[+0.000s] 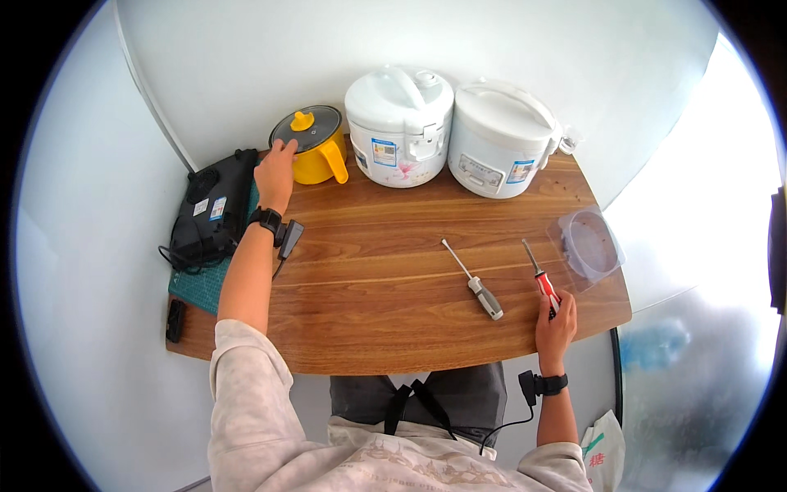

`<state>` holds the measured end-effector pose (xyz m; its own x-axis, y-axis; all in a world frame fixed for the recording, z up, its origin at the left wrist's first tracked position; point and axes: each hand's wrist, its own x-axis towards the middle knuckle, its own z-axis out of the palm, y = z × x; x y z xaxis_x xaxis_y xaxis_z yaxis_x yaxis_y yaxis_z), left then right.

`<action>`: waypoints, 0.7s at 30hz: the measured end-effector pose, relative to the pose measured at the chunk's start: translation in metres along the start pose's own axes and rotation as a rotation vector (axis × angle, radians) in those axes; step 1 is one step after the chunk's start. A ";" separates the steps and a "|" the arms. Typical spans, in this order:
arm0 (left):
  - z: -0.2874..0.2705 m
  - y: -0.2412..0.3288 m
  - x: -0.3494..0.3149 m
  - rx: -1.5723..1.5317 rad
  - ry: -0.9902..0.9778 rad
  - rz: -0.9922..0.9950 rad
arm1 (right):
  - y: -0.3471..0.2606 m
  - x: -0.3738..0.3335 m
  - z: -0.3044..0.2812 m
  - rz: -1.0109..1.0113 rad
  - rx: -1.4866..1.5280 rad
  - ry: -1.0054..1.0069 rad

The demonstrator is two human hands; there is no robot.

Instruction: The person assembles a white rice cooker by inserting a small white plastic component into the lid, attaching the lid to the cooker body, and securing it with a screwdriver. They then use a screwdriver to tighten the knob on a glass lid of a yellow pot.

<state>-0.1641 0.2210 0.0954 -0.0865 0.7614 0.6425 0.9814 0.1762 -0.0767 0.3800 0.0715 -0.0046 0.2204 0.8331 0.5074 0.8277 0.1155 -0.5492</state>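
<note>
Stretched to the back left, my left hand (276, 174) is closed at the left rim of a yellow electric pot (318, 167) with a dark glass lid and a yellow knob. Its fingertips are bent against the rim, and the pot's far left side is hidden. Close to the front right edge, my right hand (557, 321) is wrapped around the handle of a red screwdriver (544, 285), whose shaft points away from me. A second screwdriver (484, 298) with a grey and white handle lies on the table, left of that hand.
Two white rice cookers (399, 123) (500, 139) stand along the wall behind the wooden table (369, 287). A clear plastic box (590, 244) sits at the right edge. On the left, an upturned black appliance (213, 213) rests on a green cutting mat (197, 283), with a small black object (175, 321) nearby.
</note>
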 end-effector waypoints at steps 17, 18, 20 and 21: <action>-0.088 0.044 -0.080 -0.102 -0.062 0.278 | 0.000 0.000 -0.002 -0.049 0.032 0.003; -0.097 0.049 -0.088 -0.100 -0.072 0.281 | 0.000 -0.001 -0.002 -0.050 0.026 0.004; -0.112 0.059 -0.104 -0.097 -0.089 0.288 | 0.000 -0.001 -0.003 -0.051 0.013 0.008; -0.116 0.063 -0.111 -0.108 -0.066 0.316 | -0.002 -0.002 -0.004 -0.055 0.023 0.004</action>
<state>-0.0726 0.0753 0.1082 0.2176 0.8073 0.5486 0.9736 -0.1396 -0.1808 0.3797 0.0676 -0.0017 0.1769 0.8230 0.5398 0.8265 0.1736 -0.5356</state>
